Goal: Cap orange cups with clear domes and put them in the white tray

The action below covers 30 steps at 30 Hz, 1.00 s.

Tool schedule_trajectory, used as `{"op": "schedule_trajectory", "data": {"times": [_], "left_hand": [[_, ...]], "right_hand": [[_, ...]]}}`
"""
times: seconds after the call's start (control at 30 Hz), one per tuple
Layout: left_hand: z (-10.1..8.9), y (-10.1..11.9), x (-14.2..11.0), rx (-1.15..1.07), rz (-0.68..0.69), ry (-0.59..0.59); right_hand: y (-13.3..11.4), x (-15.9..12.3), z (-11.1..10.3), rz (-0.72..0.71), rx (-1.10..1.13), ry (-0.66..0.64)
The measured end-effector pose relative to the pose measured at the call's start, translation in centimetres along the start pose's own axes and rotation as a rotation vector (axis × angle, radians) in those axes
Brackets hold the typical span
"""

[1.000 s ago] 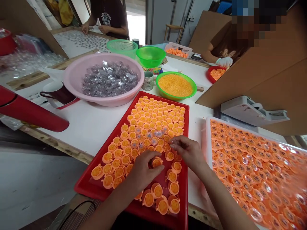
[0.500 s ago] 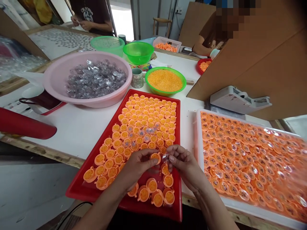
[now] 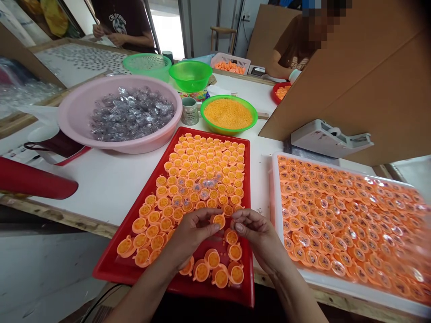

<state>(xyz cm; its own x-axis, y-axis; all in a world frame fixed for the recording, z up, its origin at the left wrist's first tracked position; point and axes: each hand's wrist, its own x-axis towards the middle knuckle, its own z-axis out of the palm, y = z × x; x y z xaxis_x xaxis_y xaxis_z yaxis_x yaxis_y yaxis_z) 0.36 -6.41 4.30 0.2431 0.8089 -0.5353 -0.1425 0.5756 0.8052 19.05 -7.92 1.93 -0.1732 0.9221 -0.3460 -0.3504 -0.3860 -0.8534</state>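
My left fingers [image 3: 209, 230] pinch an orange cup [image 3: 219, 221] mouth-up, likely against spilling, beside my right fingers [image 3: 243, 229], grip unclear.

We hold: one orange cup [image 3: 218, 221], left hand [image 3: 197, 229], over red tray [image 3: 109, 264]; pink basin [image 3: 74, 107] beyond, on worktop [image 3: 111, 179].

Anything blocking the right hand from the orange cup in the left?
Nothing visible. Only a narrow open gap separates the right hand from the orange cup pinched in the left hand. The nearest other cups are in the red tray, outside that gap.
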Motion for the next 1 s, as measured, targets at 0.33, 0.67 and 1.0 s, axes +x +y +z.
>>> {"op": "schedule_trajectory", "data": {"times": [0.33,0.67,1.0], "left_hand": [[-0.4,-0.6,-0.1,-0.154,0.010,0.035],[0.1,-0.4,-0.9,-0.147,0.043,-0.011],[0.7,-1.6,-1.5,0.249,0.314,0.098]], "right_hand": [[0.4,-0.3,0.7,0.004,-0.093,0.046],[0.9,0.1,1.9,-0.006,-0.140,0.101],[0.3,-1.2,3.2,-0.296,-0.702,0.269]]}}
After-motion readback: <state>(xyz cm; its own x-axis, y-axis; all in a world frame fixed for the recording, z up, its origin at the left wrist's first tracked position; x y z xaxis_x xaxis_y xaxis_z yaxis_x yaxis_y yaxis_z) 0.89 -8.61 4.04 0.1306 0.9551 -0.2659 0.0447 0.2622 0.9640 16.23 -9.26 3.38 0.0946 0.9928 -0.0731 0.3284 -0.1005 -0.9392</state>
